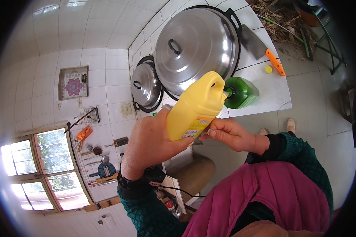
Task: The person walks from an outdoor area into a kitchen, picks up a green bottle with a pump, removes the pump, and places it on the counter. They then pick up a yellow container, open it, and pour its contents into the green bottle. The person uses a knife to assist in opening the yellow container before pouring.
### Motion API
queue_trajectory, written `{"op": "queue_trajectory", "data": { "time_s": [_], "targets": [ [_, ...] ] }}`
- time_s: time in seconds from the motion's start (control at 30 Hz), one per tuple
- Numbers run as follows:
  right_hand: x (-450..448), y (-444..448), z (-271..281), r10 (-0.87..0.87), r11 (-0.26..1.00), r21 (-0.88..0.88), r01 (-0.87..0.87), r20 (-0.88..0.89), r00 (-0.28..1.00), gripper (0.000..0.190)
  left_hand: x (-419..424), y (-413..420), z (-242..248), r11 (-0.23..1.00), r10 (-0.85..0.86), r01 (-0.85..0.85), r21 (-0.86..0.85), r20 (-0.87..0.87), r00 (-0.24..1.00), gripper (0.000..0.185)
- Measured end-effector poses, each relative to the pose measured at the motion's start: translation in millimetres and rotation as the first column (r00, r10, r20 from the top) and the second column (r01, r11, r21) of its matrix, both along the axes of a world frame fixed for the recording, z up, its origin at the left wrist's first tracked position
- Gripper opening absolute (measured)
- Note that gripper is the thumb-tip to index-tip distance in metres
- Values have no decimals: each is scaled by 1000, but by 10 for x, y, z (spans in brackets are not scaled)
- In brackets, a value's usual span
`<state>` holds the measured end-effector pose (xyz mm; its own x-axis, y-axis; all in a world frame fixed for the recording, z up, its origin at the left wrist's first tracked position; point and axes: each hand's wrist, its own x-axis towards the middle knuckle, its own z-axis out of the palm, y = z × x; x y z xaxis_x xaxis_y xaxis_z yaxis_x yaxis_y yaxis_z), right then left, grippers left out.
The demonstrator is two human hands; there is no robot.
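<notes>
My left hand (154,139) grips a yellow plastic jug (192,106) with a moulded handle and a printed label. The jug is tilted, its mouth right at the neck of a green translucent plastic bottle (244,93) on the white tiled counter. Something clear shows between the two mouths; whether it is liquid cannot be made out. Beside the jug's label is my right hand (233,136), thumb and fingers drawn together. A small pale thing shows at its thumb tip, too small to identify. Contact between these fingers and the jug is unclear.
A large lidded pot (198,47) and a smaller lidded pot (146,84) sit in the counter. A cleaver (261,49) with an orange handle lies near the counter's edge (290,99), by a yellow cap (268,69). Utensils, including a ladle (105,160), hang on the wall.
</notes>
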<state>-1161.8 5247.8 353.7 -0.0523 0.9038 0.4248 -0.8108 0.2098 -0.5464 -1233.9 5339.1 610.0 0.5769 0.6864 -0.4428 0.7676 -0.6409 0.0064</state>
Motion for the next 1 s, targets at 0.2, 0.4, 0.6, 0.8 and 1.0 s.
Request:
{"op": "queue_trajectory", "data": {
  "time_s": [0.2,0.4,0.6,0.8,1.0],
  "targets": [
    [-14,-10,-1,14,999,-35,-16,-54,998,23,20,-8,-12,1000,-14,14,6,-7,1000,54],
    [1,-17,-8,25,997,-68,-29,-52,998,19,54,3,-19,1000,-29,29,-2,2,1000,54],
    [-15,-1,-66,36,995,-90,-41,-60,998,19,80,33,-37,1000,2,-2,-5,-53,999,53],
    [-53,30,-115,28,995,-89,-35,-71,997,20,79,44,-52,1000,-16,16,-5,-46,999,53],
    [-49,37,-138,59,994,-88,-69,-103,993,19,80,75,-77,999,-37,37,1,-62,997,52]
  ]
}}
